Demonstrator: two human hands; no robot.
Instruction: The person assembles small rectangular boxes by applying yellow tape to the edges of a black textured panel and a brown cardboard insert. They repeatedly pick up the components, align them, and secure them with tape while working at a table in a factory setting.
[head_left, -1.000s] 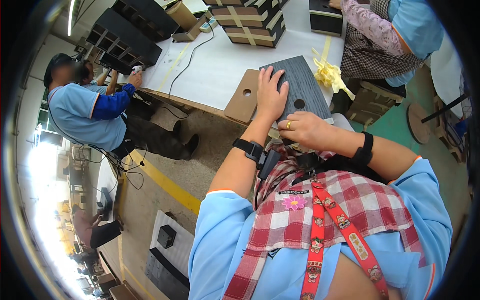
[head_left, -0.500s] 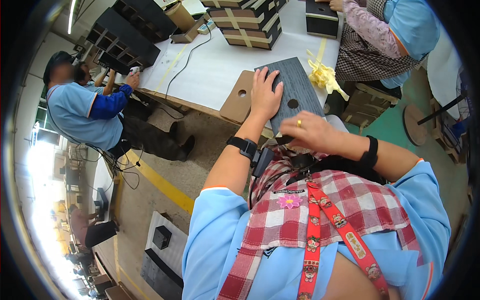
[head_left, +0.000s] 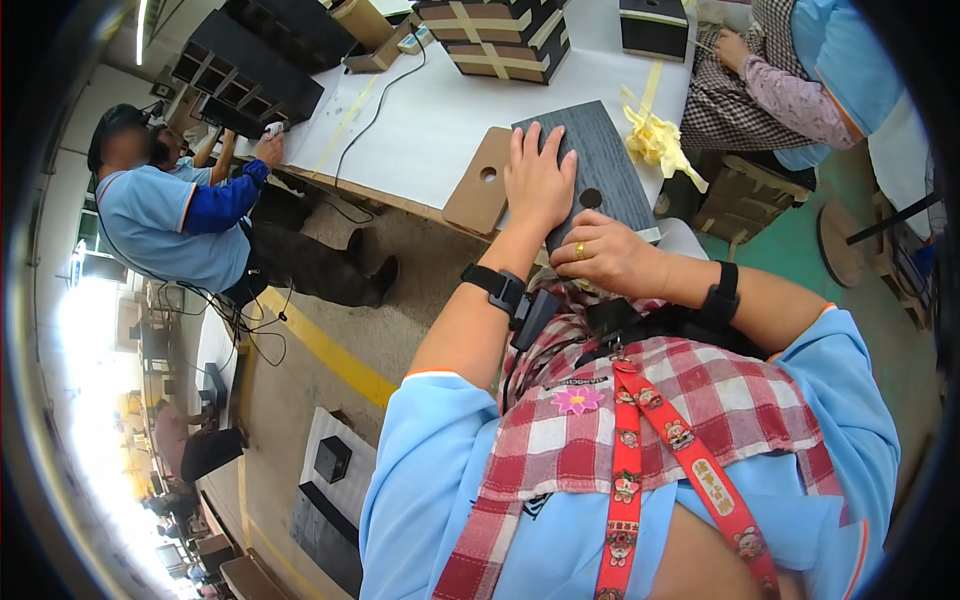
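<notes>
A dark grey wood-grain panel (head_left: 605, 150) with a round hole near its close end lies on the white-covered table in front of me. My left hand (head_left: 540, 190) rests flat on the panel's left part, fingers stretched out. At the panel's near edge, just below the hole, my right hand (head_left: 615, 258) has its fingers curled and pressed together. Whatever those fingers hold, if anything, is hidden. A brown board (head_left: 475, 195) with a small hole sits left of the panel, partly behind my left wrist. Crumpled pale yellow gloves (head_left: 655, 145) lie to its right.
Taped black-and-brown boxes (head_left: 495, 45) are stacked at the far side, with a black box (head_left: 652, 28) to their right. A cable (head_left: 370, 120) crosses the table (head_left: 400, 150). A co-worker (head_left: 810, 80) sits at right; another person (head_left: 175, 215) stands at left.
My right hand, blurred before, has come to the panel's near edge with its fingers curled. My left hand stays on the panel. The right co-worker's hand has left the black box.
</notes>
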